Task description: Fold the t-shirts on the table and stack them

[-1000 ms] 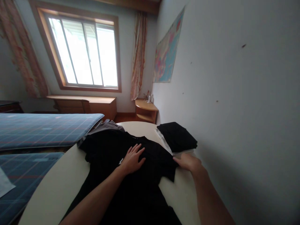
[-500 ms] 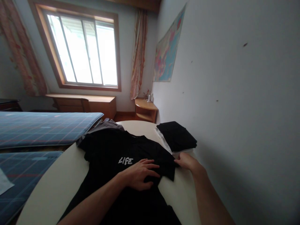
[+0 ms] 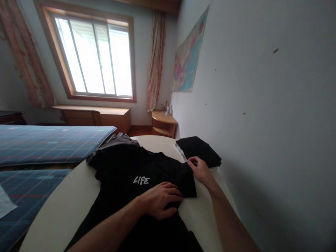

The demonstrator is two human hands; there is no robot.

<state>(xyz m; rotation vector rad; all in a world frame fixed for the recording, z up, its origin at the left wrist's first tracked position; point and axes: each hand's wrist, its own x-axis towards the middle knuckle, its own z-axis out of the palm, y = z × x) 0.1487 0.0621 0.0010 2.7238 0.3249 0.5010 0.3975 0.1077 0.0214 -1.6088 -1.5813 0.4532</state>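
A black T-shirt (image 3: 120,168) lies spread on the round table (image 3: 55,206), collar at the far side, its lower part running out of view at the near edge. The white print (image 3: 141,180) on the chest reads LIFE. The right-side sleeve (image 3: 189,182) lies fairly flat over the table.

The left hand (image 3: 162,200) is released, palm down on the cloth just nearer than the print, fingers loosely spread toward that sleeve. The right hand (image 3: 201,170) has its fingertips bent together at the sleeve's far edge; whether they pinch cloth or merely touch it, I cannot tell.

To spread the sleeve well, the left palm should press lightly as an anchor while the right draws the edge outward gently, since a hard tug would likely skew the chest. Thin cloth like this probably wrinkles easily.

Just beyond the right hand sits 1 stack of folded black clothes (image 3: 198,150); a grey cloth (image 3: 123,140) lies at the far left. Farther left is a blue checked mattress (image 3: 52,141).
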